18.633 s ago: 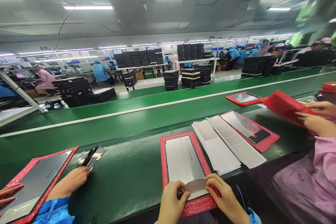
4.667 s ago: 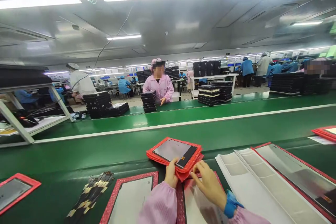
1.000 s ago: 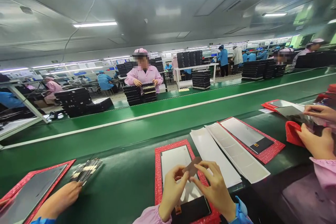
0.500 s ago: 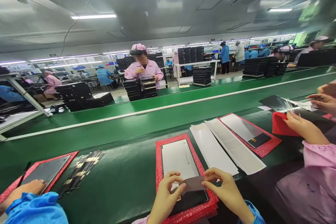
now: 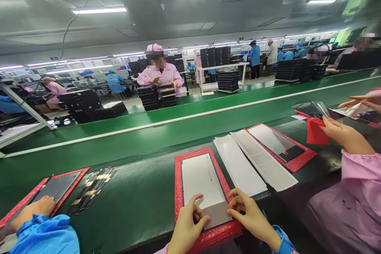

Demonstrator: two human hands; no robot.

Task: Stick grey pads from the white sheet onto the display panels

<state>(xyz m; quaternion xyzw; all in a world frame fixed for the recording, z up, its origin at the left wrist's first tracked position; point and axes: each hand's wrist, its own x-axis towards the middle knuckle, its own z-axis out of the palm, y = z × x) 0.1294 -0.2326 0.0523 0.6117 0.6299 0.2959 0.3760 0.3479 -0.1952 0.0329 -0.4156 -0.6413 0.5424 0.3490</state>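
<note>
A flat display panel (image 5: 200,180) with a pale back lies on a stack of red bubble-wrap sheets (image 5: 179,174) in front of me. Across its near end lies a grey adhesive-looking strip (image 5: 218,213), now almost flat against the panel. My left hand (image 5: 189,222) has its thumb and curled fingers at the strip's left edge, with the index finger raised. At the right edge, my right hand (image 5: 250,216) pinches the strip's corner between thumb and fingers. The panel's dark near end is hidden under the strip.
White sheets (image 5: 239,166) and a strip-marked liner sheet (image 5: 264,162) lie right of the panel, beside another panel (image 5: 275,143) on red wrap. Thin dark parts (image 5: 93,188) lie left. Co-workers' hands (image 5: 40,206) work at both sides. A green conveyor (image 5: 133,137) runs behind.
The grey strip has come down from above the panel onto its near end. Both my hands have lowered slightly with it. The view has shifted a little.
</note>
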